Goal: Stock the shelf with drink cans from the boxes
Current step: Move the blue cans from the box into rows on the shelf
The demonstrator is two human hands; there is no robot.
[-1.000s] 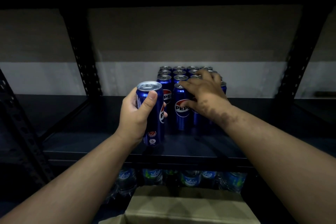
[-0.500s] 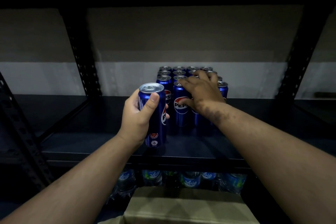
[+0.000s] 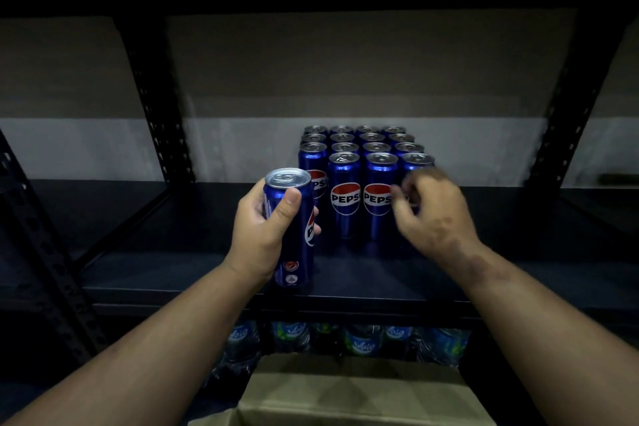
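Observation:
My left hand (image 3: 264, 228) grips a tall blue Pepsi can (image 3: 294, 252) upright, just above the front edge of the black shelf (image 3: 138, 273). Behind it stands a block of several blue Pepsi cans (image 3: 345, 197) in neat rows, labels facing me. My right hand (image 3: 432, 214) hovers in front of the block's right front can, fingers loosely curled and blurred, holding nothing. The front row's leftmost place, straight behind the held can, has no can in it.
Black perforated uprights (image 3: 155, 107) frame the shelf bay at left and right. Water bottles with blue-green labels (image 3: 363, 342) fill the shelf below. An open cardboard box (image 3: 345, 391) sits at the bottom centre. Bare shelf surface stretches left and right of the cans.
My right hand has lifted off the tops of the cans and drawn back toward me and to the right. The left hand with its can has stayed almost still.

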